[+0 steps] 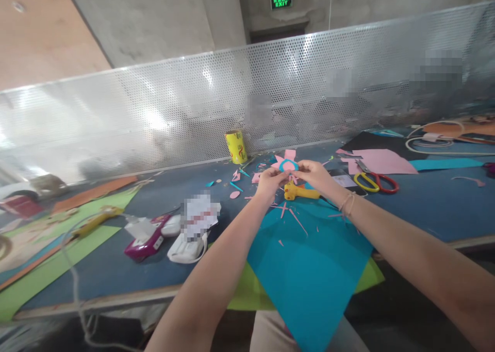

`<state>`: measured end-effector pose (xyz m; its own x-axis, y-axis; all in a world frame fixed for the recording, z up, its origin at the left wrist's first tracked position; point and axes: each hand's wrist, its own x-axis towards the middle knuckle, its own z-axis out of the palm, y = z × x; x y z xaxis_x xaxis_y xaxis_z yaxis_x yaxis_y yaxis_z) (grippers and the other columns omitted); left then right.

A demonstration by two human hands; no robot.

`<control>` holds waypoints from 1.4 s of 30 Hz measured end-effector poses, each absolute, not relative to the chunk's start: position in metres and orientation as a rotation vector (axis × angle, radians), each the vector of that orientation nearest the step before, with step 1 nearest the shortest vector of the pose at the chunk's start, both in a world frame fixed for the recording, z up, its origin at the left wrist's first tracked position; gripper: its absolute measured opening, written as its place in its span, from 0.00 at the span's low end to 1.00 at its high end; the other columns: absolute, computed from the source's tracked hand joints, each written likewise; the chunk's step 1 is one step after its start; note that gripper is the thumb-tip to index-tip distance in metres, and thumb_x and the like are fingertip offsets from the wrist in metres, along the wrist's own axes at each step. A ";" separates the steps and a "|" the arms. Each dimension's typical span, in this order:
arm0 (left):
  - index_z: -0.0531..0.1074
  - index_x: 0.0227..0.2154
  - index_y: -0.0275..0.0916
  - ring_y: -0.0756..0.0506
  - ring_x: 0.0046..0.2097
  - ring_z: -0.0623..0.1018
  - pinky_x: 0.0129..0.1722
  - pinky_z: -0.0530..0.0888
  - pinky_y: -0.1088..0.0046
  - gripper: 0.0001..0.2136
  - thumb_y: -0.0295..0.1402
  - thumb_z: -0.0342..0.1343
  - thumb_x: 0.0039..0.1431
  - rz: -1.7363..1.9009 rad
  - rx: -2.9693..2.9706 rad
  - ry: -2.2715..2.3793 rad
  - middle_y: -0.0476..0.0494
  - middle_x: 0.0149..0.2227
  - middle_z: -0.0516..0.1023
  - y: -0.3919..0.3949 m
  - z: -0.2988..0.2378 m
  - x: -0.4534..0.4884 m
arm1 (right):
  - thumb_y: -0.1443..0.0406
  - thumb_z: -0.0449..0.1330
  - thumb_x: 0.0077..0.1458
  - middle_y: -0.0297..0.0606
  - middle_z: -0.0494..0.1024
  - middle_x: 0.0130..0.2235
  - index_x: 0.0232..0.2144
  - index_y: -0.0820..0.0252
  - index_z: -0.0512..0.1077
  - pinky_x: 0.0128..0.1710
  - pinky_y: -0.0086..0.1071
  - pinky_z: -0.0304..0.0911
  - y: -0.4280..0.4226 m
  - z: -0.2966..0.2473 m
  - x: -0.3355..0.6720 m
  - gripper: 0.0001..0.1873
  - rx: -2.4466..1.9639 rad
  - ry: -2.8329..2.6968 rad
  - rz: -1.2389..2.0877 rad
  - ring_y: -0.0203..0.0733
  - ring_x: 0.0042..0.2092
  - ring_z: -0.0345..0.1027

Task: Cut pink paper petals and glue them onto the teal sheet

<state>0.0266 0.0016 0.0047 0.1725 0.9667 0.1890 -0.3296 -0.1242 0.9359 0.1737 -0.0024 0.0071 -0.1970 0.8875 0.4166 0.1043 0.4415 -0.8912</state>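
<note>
Between my two hands is a pink paper flower [289, 156] with a blue paper ring around its middle. My left hand [271, 180] pinches its lower left side. On the right side, the fingers of my right hand [311, 172] are closed on the same flower. Just below the hands lies a yellow glue gun [300, 191]. Under it spreads a large blue paper sheet [309, 259], strewn with thin pink scraps and hanging over the table's front edge. Scissors [376, 182] with one yellow and one red handle rest to the right, partly on pink paper [382, 161].
A yellow can [236, 146] stands near the perforated metal screen [174, 109]. To the left are a purple power strip [149, 241], a white charger [187, 249], a second yellow glue gun [96, 222] and green paper [77, 249]. A white cable [441, 146] lies coiled at the right.
</note>
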 end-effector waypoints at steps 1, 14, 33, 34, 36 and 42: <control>0.66 0.21 0.34 0.53 0.26 0.73 0.36 0.71 0.71 0.12 0.31 0.65 0.36 1.296 1.170 0.744 0.50 0.21 0.71 0.001 0.005 0.026 | 0.65 0.60 0.44 0.33 0.73 0.24 0.27 0.59 0.69 0.34 0.34 0.67 -0.003 0.008 0.173 0.05 -0.887 -1.604 0.914 0.35 0.27 0.67; 0.69 0.20 0.34 0.53 0.24 0.73 0.34 0.71 0.73 0.10 0.29 0.65 0.33 1.290 1.186 0.743 0.50 0.20 0.72 0.002 0.008 0.024 | 0.63 0.60 0.45 0.33 0.72 0.23 0.28 0.59 0.68 0.33 0.34 0.66 -0.007 0.007 0.168 0.07 -0.870 -1.575 0.923 0.36 0.26 0.67; 0.67 0.22 0.34 0.53 0.26 0.74 0.35 0.72 0.74 0.09 0.27 0.63 0.38 1.290 1.121 0.787 0.50 0.21 0.73 0.002 0.003 0.026 | 0.66 0.54 0.46 0.29 0.66 0.21 0.23 0.59 0.63 0.24 0.29 0.56 -0.006 0.004 0.166 0.03 -0.945 -1.668 0.773 0.33 0.23 0.61; 0.67 0.22 0.34 0.53 0.26 0.74 0.35 0.72 0.74 0.09 0.26 0.63 0.39 1.285 1.118 0.786 0.49 0.21 0.73 0.002 0.003 0.026 | 0.65 0.54 0.46 0.29 0.66 0.20 0.23 0.59 0.63 0.24 0.29 0.56 -0.006 0.004 0.166 0.04 -0.950 -1.662 0.777 0.33 0.23 0.60; 0.67 0.22 0.33 0.53 0.26 0.74 0.35 0.72 0.73 0.08 0.26 0.62 0.40 1.273 1.116 0.791 0.48 0.22 0.73 0.003 0.002 0.026 | 0.64 0.55 0.46 0.29 0.65 0.21 0.23 0.59 0.62 0.24 0.29 0.56 -0.006 0.004 0.165 0.06 -0.966 -1.649 0.794 0.33 0.23 0.60; 0.67 0.23 0.34 0.51 0.26 0.75 0.34 0.73 0.72 0.07 0.26 0.61 0.42 1.253 1.073 0.787 0.46 0.22 0.74 0.000 0.004 0.025 | 0.66 0.56 0.43 0.29 0.65 0.22 0.26 0.60 0.63 0.25 0.29 0.56 -0.005 0.003 0.166 0.04 -0.968 -1.664 0.832 0.33 0.24 0.60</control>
